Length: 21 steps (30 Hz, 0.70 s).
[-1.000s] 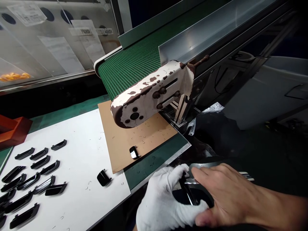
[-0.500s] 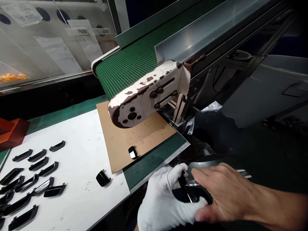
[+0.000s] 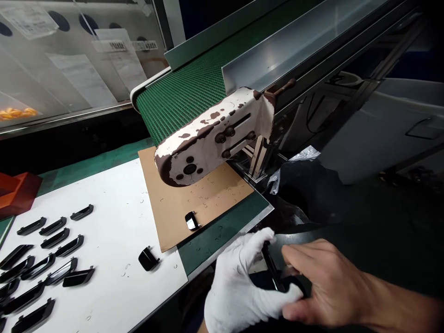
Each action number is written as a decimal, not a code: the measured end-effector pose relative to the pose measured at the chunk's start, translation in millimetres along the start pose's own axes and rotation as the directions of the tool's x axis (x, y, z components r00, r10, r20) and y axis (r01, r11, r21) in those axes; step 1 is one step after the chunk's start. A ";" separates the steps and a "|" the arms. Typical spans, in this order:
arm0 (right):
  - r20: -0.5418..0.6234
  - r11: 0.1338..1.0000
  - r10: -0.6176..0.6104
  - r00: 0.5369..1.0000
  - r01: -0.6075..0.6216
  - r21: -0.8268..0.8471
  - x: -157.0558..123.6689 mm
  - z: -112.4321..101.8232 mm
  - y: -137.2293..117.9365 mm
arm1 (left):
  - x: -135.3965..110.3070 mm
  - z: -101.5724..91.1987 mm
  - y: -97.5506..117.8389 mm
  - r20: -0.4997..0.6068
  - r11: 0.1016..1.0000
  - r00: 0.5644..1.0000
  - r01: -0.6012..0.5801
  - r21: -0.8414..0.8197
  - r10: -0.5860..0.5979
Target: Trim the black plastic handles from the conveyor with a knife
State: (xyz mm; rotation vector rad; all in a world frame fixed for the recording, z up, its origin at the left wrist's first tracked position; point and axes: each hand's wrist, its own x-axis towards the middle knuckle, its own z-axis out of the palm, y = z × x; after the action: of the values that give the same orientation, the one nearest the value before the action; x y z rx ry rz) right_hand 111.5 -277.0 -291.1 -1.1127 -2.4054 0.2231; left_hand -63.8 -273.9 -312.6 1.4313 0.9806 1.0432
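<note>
My left hand (image 3: 236,286), in a white glove, grips a narrow, glossy black plastic part (image 3: 273,267) by its two ends, between thumb and fingers. Close against its right side is my bare right hand (image 3: 333,282), fingers curled and thumb near the gloved thumb tip. A small blurred greyish thing shows at its fingers; I cannot make out what it is. On the white sheet (image 3: 114,222) to the left lie several similar black parts (image 3: 55,238), with one separate part (image 3: 148,259) near its right edge. Another small black part (image 3: 191,221) rests on the brown cardboard (image 3: 169,226).
Above the cardboard juts a green conveyor belt (image 3: 187,88) with a chipped white end bracket (image 3: 208,138). An orange bin (image 3: 19,194) stands at the left edge. Thin curled shavings are scattered over the sheets. A dark bag (image 3: 308,189) sits beyond my hands.
Both hands have shifted slightly right. My right index finger has drawn a little away from the gloved fingertips, while the black part stays in my left hand. The laid-out parts are unmoved.
</note>
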 end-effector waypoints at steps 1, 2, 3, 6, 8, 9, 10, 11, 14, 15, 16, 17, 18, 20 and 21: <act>-0.081 0.999 0.018 0.997 -0.016 0.030 0.3 2.0 -2.6 | -0.3 -0.4 -2.3 -0.004 0.999 1.000 -0.008 -0.039 0.007; -0.157 0.998 0.042 0.987 -0.034 0.054 0.9 4.1 -5.8 | -0.6 -1.0 -4.5 -0.006 0.997 1.000 -0.011 -0.073 0.011; -0.222 0.996 0.071 0.973 -0.056 0.072 1.7 6.3 -9.6 | -1.1 -1.7 -6.7 -0.011 0.994 1.000 -0.014 -0.105 0.013; -0.314 0.982 0.163 0.935 -0.123 0.144 4.4 13.4 -22.7 | -2.3 -3.2 -11.0 -0.033 0.982 0.999 -0.023 -0.190 0.017; -0.331 0.966 0.230 0.915 -0.173 0.194 5.8 18.8 -30.5 | -2.8 -3.4 -11.6 -0.039 0.972 0.999 -0.004 -0.235 -0.005; -0.331 0.955 0.265 0.906 -0.199 0.219 6.3 21.7 -33.7 | -2.9 -3.3 -11.3 -0.033 0.966 0.999 0.024 -0.256 -0.033; -0.330 0.944 0.299 0.895 -0.226 0.241 6.7 24.4 -36.4 | -2.9 -3.3 -10.9 -0.024 0.960 0.997 0.062 -0.272 -0.071; -0.332 0.933 0.328 0.884 -0.248 0.261 6.9 27.1 -38.5 | -2.9 -3.3 -10.4 -0.019 0.954 0.994 0.100 -0.283 -0.110; -0.352 0.913 0.371 0.859 -0.270 0.305 5.8 33.2 -42.0 | -2.3 -2.9 -10.1 -0.009 0.940 0.986 0.157 -0.304 -0.167; -0.356 0.909 0.377 0.855 -0.269 0.318 4.7 34.6 -42.3 | -2.1 -2.4 -10.5 -0.011 0.937 0.986 0.153 -0.314 -0.165; -0.349 0.904 0.382 0.856 -0.267 0.334 3.4 35.6 -42.2 | -1.7 -1.6 -11.1 -0.012 0.932 0.988 0.144 -0.331 -0.157; -0.328 0.894 0.391 0.860 -0.270 0.358 1.8 36.6 -41.8 | -1.4 -0.9 -11.9 -0.017 0.926 0.989 0.134 -0.353 -0.149; -0.294 0.871 0.416 0.861 -0.283 0.402 0.3 37.8 -40.9 | -1.2 -0.7 -12.8 -0.021 0.918 0.990 0.124 -0.376 -0.142; -0.159 0.741 0.507 0.847 -0.335 0.582 -2.9 41.5 -38.1 | -1.8 -3.8 -14.5 -0.032 0.901 0.992 0.097 -0.422 -0.121; -0.049 0.620 0.546 0.836 -0.364 0.695 -4.7 44.7 -36.2 | -3.1 -8.7 -14.9 -0.041 0.895 0.993 0.080 -0.439 -0.109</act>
State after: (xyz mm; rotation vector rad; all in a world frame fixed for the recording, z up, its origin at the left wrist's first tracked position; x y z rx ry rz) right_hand 67.9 -302.0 -319.6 -1.2685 -1.5317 0.9684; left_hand -73.5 -273.0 -327.2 0.9744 0.7879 1.1570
